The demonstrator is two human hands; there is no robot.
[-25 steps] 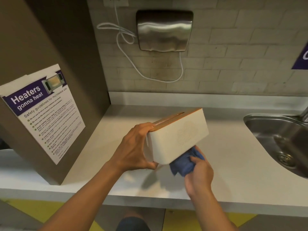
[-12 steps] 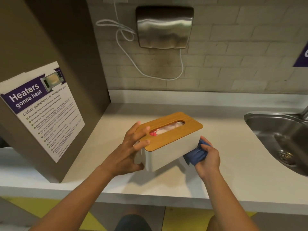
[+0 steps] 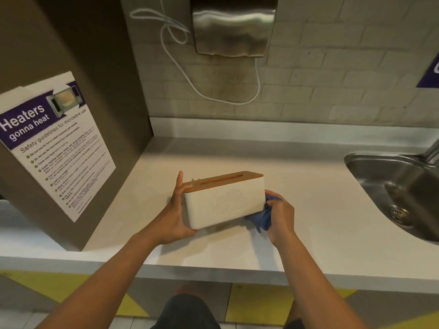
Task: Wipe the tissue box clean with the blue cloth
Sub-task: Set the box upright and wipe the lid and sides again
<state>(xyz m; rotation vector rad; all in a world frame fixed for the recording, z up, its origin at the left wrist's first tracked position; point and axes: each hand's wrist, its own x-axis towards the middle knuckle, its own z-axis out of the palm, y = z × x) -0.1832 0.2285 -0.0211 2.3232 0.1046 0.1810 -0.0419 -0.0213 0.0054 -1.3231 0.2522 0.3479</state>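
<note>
Item: white rectangular tissue box with flat wooden slotted lid (image 3: 225, 205), being held just above the pale bench (image 3: 320, 210), between both hands.
Long axis: running roughly 9 to 3 o'clock, right end tipping slightly toward 2.
Facing: lid pointing up and away toward 12; perforated long side facing the person.
Left hand (image 3: 177, 218): clasping the 9 o'clock end, thumb under, fingers reaching onto the lid.
Right hand (image 3: 280, 216): bunching the crumpled blue cloth (image 3: 262, 218) against the 3 o'clock end, low corner.
Nearer hand: each touching its own end.
Coming move, judged: cloth likely sweeping along the long side toward 9.
</note>
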